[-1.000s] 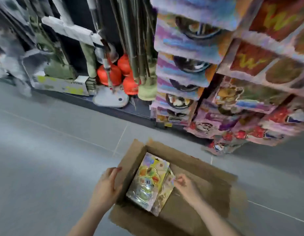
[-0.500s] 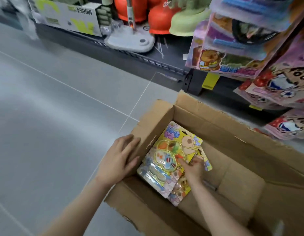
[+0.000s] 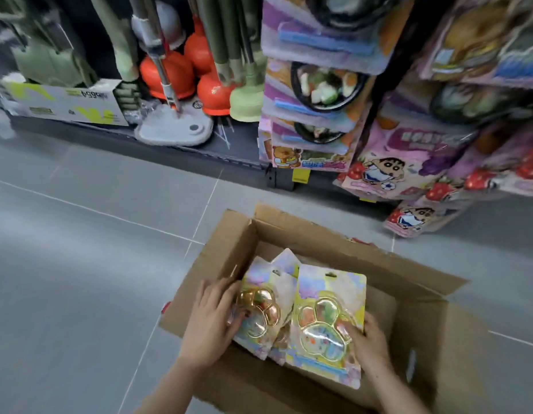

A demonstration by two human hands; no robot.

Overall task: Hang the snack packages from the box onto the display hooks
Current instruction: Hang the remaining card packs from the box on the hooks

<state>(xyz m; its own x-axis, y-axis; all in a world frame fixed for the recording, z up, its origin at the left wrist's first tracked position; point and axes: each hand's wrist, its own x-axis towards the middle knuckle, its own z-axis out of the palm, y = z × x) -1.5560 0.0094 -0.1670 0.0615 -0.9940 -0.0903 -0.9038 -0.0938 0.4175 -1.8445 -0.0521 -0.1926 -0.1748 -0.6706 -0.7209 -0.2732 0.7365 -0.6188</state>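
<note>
Cardboard box [image 3: 316,234] sits open on grey floor tiles [image 3: 80,264] in a shop aisle, its flaps spread, as a person bends over it with both hands inside. Left hand [image 3: 210,321] grips the left pack [image 3: 266,297], fingers curled round its edge against the box's left wall; the right hand [image 3: 368,334] holds the right pack [image 3: 328,321] by its lower right side, thumb on the clear paw-shaped blister. Both packs stand tilted in the box's left half, tops pointing away from the camera, the right one overlapping the left; a third card's top [image 3: 286,259] peeks out behind them. Each pack has a hang slot at its top edge. Just beyond the box, hanging packs [image 3: 375,162] with cartoon prints crowd the display at right, the lowest rows reaching almost to the floor beside the box's far flap. To the left, on a low dark shelf [image 3: 199,144], stand orange plungers [image 3: 169,73], green plungers [image 3: 245,103], a grey mop head [image 3: 175,130] and a white carton [image 3: 62,101]. Much of the upper display is blurred.
</note>
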